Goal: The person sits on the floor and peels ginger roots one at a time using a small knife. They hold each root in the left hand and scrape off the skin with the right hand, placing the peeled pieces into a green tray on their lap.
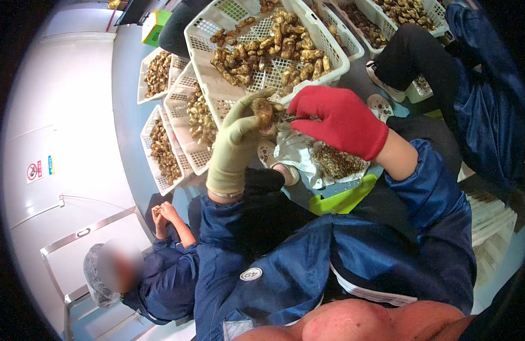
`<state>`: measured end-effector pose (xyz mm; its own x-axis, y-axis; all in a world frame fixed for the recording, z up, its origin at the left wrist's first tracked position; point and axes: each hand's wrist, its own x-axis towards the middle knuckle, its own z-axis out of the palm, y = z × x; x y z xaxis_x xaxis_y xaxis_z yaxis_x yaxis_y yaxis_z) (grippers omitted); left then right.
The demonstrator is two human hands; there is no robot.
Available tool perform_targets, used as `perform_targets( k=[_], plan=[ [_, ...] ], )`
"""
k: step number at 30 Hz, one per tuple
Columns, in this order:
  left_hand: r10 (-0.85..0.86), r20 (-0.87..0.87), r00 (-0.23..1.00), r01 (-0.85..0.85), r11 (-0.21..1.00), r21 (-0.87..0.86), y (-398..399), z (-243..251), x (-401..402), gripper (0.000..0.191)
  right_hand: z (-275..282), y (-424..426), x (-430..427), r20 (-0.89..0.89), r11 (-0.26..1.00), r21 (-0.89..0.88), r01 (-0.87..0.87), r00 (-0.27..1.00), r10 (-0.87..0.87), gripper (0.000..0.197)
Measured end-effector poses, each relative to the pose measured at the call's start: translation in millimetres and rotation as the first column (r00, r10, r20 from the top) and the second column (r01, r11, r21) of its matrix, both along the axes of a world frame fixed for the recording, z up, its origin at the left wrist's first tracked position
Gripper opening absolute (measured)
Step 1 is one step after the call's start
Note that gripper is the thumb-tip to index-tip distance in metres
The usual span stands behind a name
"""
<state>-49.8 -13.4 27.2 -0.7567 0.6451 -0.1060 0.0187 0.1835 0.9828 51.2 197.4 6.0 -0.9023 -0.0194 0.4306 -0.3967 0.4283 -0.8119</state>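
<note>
My left hand (pixel 241 136), in a pale cream glove, holds a brown mushroom (pixel 266 116) with a dirty base near the front corner of a white plastic crate. My right hand (pixel 339 121), in a red glove, is closed on a thin dark tool (pixel 295 118), mostly hidden by the fingers, its tip close to the mushroom. The white perforated crate (pixel 337 72) stands before me with many brown mushrooms (pixel 284 38) in it. Below my hands, a white plastic bag (pixel 288 147) holds a heap of brown trimmings (pixel 337 162).
More crates of mushrooms stand at the left (pixel 158 174) and at the upper right (pixel 386 38). A bright green bin (pixel 345 196) is under the bag. A co-worker in a hair cover (pixel 96 273) sits at the lower left; another person's dark-clad leg (pixel 420 55) is at the right.
</note>
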Motion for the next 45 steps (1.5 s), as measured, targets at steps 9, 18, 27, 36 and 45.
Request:
perform_targets(
  k=[9,18,27,36,45],
  plan=[
    [0.085,0.304,0.949,-0.127,0.984,0.121,5.4,-31.7,42.6,0.058,-8.8,5.3,8.5,0.018,0.991,-0.037,-0.128,0.991,0.129,0.015],
    [0.027,0.147,0.989,-0.042,0.994,0.102,5.1,-35.0,47.7,0.059,-16.1,-5.9,1.9,-0.051,0.995,0.096,-0.001,0.999,0.006,0.014],
    [-0.01,0.419,0.908,-0.074,0.98,0.184,2.5,-23.5,54.4,0.055,-7.8,6.1,8.5,0.38,0.983,-0.179,-0.029,0.92,0.096,0.022],
    [-0.011,0.409,0.913,-0.071,0.98,0.184,3.3,-30.4,51.2,0.054,-8.9,10.4,21.4,0.275,0.968,0.014,-0.252,0.932,0.238,0.015],
    [-0.017,0.459,0.888,-0.077,0.98,0.186,16.7,-28.2,58.9,0.056,-14.8,7.9,18.3,0.102,0.993,-0.031,-0.112,0.988,0.114,0.015]
  ],
)
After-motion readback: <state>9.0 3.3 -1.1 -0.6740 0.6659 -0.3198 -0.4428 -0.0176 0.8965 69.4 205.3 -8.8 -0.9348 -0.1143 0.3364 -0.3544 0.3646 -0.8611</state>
